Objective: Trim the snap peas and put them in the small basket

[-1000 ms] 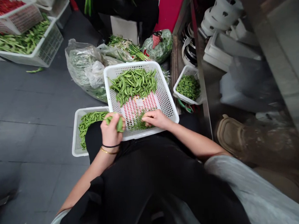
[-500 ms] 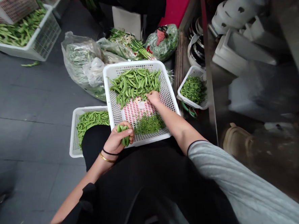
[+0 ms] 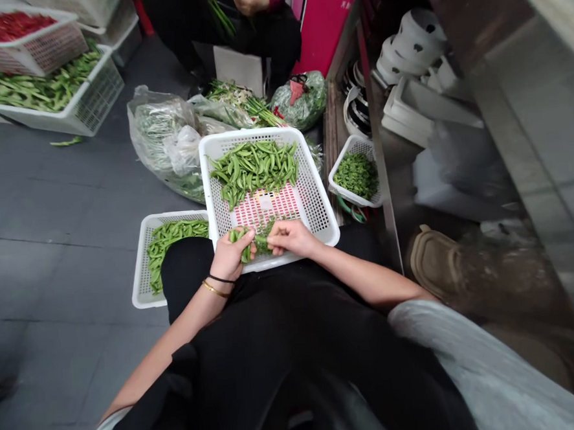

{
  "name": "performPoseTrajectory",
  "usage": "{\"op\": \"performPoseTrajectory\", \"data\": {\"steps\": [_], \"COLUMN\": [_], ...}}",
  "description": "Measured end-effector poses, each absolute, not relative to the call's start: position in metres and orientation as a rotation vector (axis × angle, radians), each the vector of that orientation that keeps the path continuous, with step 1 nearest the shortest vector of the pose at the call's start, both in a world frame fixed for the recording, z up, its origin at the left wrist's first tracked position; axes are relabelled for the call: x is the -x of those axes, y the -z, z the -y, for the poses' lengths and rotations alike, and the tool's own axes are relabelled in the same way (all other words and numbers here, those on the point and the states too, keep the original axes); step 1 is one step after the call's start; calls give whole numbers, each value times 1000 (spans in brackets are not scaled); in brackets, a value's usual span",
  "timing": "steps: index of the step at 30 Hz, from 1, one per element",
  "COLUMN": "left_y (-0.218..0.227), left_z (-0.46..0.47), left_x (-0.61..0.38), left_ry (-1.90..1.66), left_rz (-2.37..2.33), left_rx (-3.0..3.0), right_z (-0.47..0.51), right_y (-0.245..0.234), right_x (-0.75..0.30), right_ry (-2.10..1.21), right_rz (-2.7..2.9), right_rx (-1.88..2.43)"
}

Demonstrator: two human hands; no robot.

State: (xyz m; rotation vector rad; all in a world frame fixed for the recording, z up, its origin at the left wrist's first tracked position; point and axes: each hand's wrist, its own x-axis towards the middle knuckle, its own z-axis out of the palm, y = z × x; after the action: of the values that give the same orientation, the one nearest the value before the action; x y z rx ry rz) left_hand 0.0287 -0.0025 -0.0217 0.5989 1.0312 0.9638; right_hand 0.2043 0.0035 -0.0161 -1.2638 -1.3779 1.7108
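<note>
On my lap rests a white perforated basket (image 3: 318, 200), its red-patterned bottom showing in the middle. A heap of green pea pods (image 3: 255, 168) fills the far part. My left hand (image 3: 231, 252) is closed around several pods (image 3: 243, 247) over the near left corner. Beside it, the fingers of my right hand (image 3: 291, 237) pinch one end of a pod (image 3: 260, 240) that reaches toward the left hand. Small green trimmings (image 3: 268, 226) lie beneath, partly hidden by both hands.
A second basket of pods (image 3: 176, 238) stands on the floor at my left. Plastic bags of greens (image 3: 162, 128) and scallions (image 3: 256, 106) lie ahead, before a seated person holding green stalks. At right are a small basket of leaves (image 3: 356, 175) and a metal edge (image 3: 386, 196).
My right hand has come back from the pod heap to my left hand, now with a pod in its fingers. The view has tilted up, showing the other person's hands.
</note>
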Motion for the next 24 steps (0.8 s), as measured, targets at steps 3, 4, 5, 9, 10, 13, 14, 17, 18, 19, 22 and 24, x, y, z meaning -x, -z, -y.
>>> {"op": "performPoseTrajectory", "data": {"steps": [3,4,5,9,10,13,14,17,18,19,22,24], "left_y": [15,12,9,-1,-2,-4,-4,0,0,1,-3,-8], "left_z": [11,15,18,27,28,28,27,25,24,23,25,28], "left_x": [-27,-27,-26,-18,-16,-11,-10,-11,-12,-12,-14,-15], "left_ry": [-841,-798,-765,-691,-687,-671,-659,-628,-614,-596,-599,-684], "left_rz": [-967,-943,-922,-858,-855,-857,-854,-835,-830,-832,-915,-982], "left_rx": [-706,-731,-757,-840,-844,-840,-841,-850,-865,-898,-1203,-1512], "right_z": [22,24,24,8,4,-2,0,11,15,18,20,17], "right_y": [-2,-7,-10,-15,-14,-16,-19,-28,-30,-32,-31,-26], "right_x": [-203,-204,-208,-233,-240,-255,-256,-242,-235,-228,-211,-207], "right_ry": [-1753,-1797,-1845,-1770,-1671,-1305,-1168,-812,-738,-693,-713,-971], "right_rz": [1627,1689,1727,1571,1507,1526,1628,2101,2257,2385,2508,2385], "right_rx": [1125,1080,1039,1085,1141,1281,1289,1129,1046,977,947,998]}}
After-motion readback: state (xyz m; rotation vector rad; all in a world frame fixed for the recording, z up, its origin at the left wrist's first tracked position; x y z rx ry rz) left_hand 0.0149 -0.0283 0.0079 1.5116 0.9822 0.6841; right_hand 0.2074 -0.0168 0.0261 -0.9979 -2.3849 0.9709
